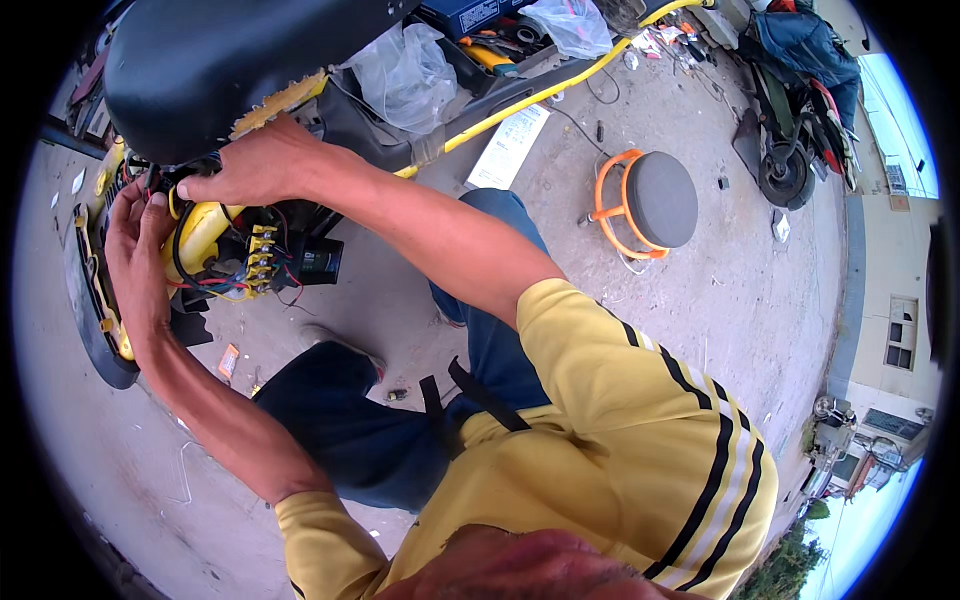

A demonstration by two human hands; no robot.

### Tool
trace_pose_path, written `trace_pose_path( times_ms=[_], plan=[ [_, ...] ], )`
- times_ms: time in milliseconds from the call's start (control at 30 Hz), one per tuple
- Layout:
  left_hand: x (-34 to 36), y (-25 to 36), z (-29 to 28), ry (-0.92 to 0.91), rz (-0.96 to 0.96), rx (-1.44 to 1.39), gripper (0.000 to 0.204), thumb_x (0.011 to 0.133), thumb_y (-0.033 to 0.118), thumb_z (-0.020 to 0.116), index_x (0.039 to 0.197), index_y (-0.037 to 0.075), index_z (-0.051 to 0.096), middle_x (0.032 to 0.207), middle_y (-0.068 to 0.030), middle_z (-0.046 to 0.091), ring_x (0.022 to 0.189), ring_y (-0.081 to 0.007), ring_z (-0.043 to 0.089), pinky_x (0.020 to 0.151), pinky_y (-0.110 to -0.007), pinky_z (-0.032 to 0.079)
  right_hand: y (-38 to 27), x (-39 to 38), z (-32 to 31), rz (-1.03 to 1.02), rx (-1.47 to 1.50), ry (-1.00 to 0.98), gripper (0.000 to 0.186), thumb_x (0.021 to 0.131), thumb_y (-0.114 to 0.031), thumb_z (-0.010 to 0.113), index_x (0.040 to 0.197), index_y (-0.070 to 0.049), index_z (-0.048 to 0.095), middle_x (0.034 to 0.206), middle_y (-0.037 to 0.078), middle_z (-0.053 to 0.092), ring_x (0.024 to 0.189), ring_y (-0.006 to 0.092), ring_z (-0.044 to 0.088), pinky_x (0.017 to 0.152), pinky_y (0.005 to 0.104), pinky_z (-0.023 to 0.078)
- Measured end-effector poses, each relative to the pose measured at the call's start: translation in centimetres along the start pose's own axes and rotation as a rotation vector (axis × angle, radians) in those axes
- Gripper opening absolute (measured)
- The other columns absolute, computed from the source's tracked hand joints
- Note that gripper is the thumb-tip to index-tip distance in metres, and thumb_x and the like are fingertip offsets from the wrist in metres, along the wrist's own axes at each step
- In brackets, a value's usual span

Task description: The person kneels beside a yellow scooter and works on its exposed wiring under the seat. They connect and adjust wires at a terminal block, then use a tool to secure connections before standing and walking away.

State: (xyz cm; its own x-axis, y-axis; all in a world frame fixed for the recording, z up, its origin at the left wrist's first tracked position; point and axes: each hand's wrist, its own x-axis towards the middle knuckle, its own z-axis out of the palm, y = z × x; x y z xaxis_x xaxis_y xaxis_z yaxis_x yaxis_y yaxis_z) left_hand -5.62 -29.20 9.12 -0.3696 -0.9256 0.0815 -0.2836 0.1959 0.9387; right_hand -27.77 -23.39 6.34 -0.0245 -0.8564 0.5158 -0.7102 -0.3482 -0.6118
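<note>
Left hand (135,245): fingers curled, pinching the wire bundle (165,185) from the left side.
Wire bundle: it sits between the two hands, on top of the yellow frame (200,235), under the black seat (230,60).
Right hand (255,165): closed on the same wires from the right; the fingertips of both hands almost meet.
Connector block (262,258): just below the right hand, not touched.
Nearer hand: both equally near.

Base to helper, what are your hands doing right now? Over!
Left hand and right hand both pinching the wire bundle under the black seat. Yellow scooter frame beneath. Loose wires crowd the spot.
</note>
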Motion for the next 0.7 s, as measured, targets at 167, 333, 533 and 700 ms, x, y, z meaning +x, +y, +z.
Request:
trace_pose_path(
  times_ms=[167,333,533,700],
  plan=[
    [0.7,-0.5,0.2,-0.055,0.017,-0.073,0.031,0.108,0.017,0.065,0.134,0.001,0.059,0.113,-0.0054,0.071,0.094,-0.0088,0.068,0.085,-0.023,0.054,0.2,-1.3,-1.0,-0.058,0.123,0.171,0.051,0.094,-0.053,0.071,0.121,-0.009,0.076,0.108,0.021,0.077,0.106,0.0450,0.070,0.093,0.0504,0.055],
    [0.6,-0.3,-0.1,-0.058,0.007,-0.143,0.026,0.107,0.012,0.065,0.130,0.000,0.061,0.106,-0.0044,0.072,0.092,-0.0081,0.069,0.086,-0.023,0.055,-1.0,-3.2,-4.0,-0.116,-0.009,0.096,0.041,0.100,-0.038,0.068,0.113,0.000,0.073,0.104,0.021,0.074,0.098,0.0469,0.069,0.090,0.0540,0.054],
    [-0.3,0.9,0.5,0.013,-0.020,-0.154,0.022,0.106,0.011,0.065,0.126,0.003,0.061,0.098,0.0014,0.064,0.081,-0.0044,0.059,0.076,-0.021,0.049,-0.4,-8.9,-10.6,-0.205,0.124,0.185,0.009,0.092,0.006,0.065,0.098,0.001,0.070,0.102,0.017,0.075,0.091,0.0307,0.074,0.081,0.0386,0.060],
    [-0.4,0.9,0.9,-0.008,0.010,-0.171,0.021,0.106,0.011,0.064,0.126,0.004,0.060,0.096,0.0029,0.062,0.078,-0.0038,0.059,0.072,-0.020,0.049,7.4,-9.7,-17.9,0.425,0.296,0.665,0.043,0.098,-0.020,0.073,0.129,0.007,0.060,0.122,0.023,0.072,0.103,0.0322,0.074,0.088,0.0388,0.059]
  ],
)
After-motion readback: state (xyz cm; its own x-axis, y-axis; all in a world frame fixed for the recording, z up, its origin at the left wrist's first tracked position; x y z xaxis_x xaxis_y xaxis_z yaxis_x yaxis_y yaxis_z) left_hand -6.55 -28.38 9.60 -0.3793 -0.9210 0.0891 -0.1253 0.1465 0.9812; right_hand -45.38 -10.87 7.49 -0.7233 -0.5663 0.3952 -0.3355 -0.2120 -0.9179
